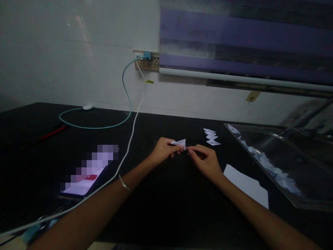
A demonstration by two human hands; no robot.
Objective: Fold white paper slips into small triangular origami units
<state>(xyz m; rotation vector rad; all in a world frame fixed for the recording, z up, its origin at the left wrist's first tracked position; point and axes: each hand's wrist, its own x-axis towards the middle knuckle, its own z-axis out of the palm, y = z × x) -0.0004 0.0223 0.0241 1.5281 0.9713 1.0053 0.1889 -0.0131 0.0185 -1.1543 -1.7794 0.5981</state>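
Note:
My left hand (166, 150) pinches a small folded paper piece (180, 142), white and pointed, above the middle of the black countertop (166, 208). At the lower right corner of that piece, the thumb and index finger of my right hand (204, 157) come together close to the paper. Whether those fingertips grip its edge or only touch it, I cannot make out. Beyond my right hand, several folded white paper pieces (212, 137) lie in a short row. A stack of white paper (247, 185) rests beside my right forearm, partly hidden by it.
More folded paper pieces (273, 168) line the near rim of a metal sink (307, 156) at right. A lit phone (88, 173) lies at left. A white cable (132, 133) crosses my left forearm's side; a teal cable (100, 127) loops from the wall socket (147, 62).

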